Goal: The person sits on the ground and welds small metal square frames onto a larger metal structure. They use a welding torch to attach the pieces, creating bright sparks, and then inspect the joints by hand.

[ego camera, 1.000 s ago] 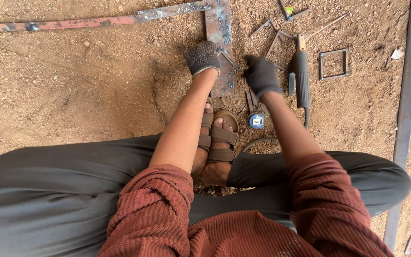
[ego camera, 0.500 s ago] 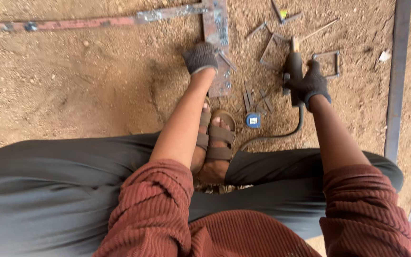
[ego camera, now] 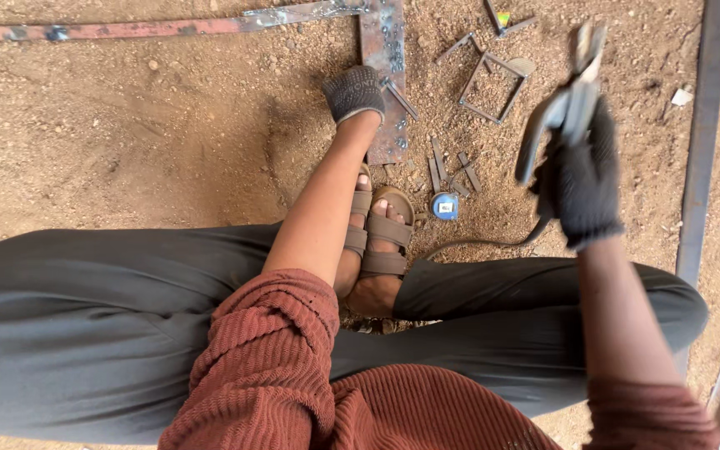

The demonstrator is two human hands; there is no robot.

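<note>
Fingers of the gloved right hand [ego camera: 583,179] curl tight around a grey metal clamp-shaped tool with a trailing cable [ego camera: 562,112], raised off the sandy ground [ego camera: 127,125]. Left hand [ego camera: 354,92], in a dark knit glove, presses closed fingers on the rusty flat steel bar [ego camera: 385,75]. Just below its fingertips lie short metal offcuts [ego camera: 452,171] and a small blue tape measure [ego camera: 445,206].

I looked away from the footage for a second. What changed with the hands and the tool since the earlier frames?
The right hand moved right from beside the flat metal bar, took hold of the cabled welding holder lying on the dirt, and has now lifted it off the ground. The left hand stayed pressed at the bar, and the blue tape measure and square metal frame stayed put.
</note>
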